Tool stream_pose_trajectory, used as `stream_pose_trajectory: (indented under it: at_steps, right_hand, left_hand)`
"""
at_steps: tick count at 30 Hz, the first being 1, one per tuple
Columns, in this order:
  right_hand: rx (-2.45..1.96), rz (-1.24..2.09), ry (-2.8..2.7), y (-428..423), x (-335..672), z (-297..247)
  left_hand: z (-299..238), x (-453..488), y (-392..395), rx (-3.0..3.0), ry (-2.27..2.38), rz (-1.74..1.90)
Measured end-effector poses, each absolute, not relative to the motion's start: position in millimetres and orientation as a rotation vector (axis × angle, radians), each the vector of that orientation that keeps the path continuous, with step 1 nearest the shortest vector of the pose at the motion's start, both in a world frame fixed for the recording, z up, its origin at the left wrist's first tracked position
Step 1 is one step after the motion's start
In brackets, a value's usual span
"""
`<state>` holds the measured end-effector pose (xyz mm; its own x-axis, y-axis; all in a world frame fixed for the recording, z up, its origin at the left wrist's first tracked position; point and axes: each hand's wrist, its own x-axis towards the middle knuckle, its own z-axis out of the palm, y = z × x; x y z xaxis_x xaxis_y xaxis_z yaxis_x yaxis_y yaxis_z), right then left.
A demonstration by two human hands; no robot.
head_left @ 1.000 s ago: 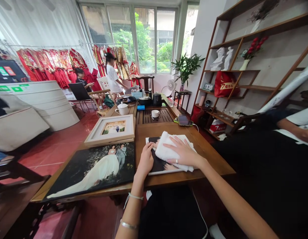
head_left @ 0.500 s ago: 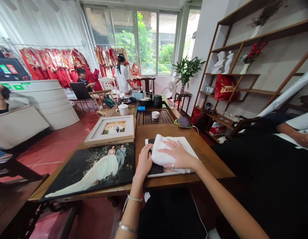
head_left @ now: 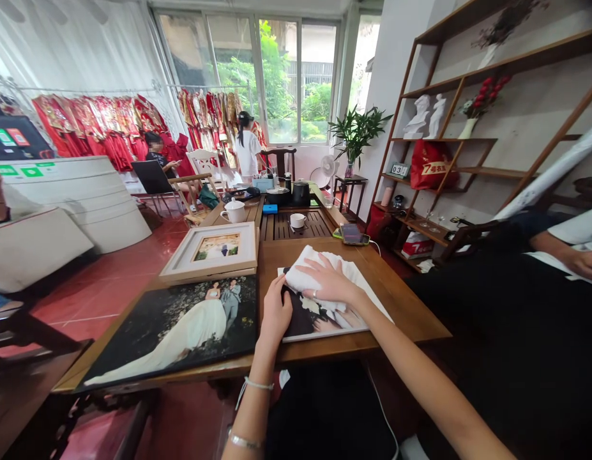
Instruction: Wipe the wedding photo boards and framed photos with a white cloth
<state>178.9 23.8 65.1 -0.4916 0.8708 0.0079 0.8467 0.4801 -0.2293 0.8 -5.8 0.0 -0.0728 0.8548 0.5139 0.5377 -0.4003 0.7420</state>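
Note:
A white fluffy towel (head_left: 303, 275) lies bunched on a photo panel (head_left: 303, 329) on the wooden table. My right hand (head_left: 331, 281), a ring on one finger, presses over the towel with its fingers spread across it. At the panel's left edge my left hand (head_left: 276, 312) grips the side, its fingertips near the towel's corner. The panel's dark lower part and some pale flowers show below the towel; the towel and my right hand cover much of the rest. Left of my hands lies a large wedding photo (head_left: 200, 326) of a couple against a dark background.
A framed picture (head_left: 216, 246) rests behind the large photo. Farther back stand a lidded white cup (head_left: 234, 211), a small white cup (head_left: 297, 221) on a slatted tea tray (head_left: 276, 231), and phones (head_left: 352, 234). Another person's hand (head_left: 585, 262) is at the far right.
My right hand has moved the towel up and away from me across the panel, uncovering more of its lower part. My left hand stays at the left edge.

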Motion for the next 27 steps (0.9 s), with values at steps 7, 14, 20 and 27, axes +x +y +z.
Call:
stream_pose_trajectory:
  at_steps: [7, 14, 20, 27]
  right_hand:
    - [-1.438, 0.259, -2.712, 20.3, 162.0, 69.2]
    - [-1.108, 0.219, -2.819, -20.1, 169.2, 66.1]
    - [-1.025, 0.278, -2.841, -50.0, 196.6, 69.4]
    - [-1.199, 0.22, -2.709, -55.4, 238.3, 60.6]
  left_hand:
    - [1.7, 3.5, -2.7, 1.804, 1.486, 1.52]
    - [9.4, 2.5, -6.4, 1.681, 1.48, 1.454]
    - [4.3, 0.8, -5.0, 1.767, 1.502, 1.449]
    - [-1.6, -0.6, -4.0, 1.994, 1.525, 1.37]
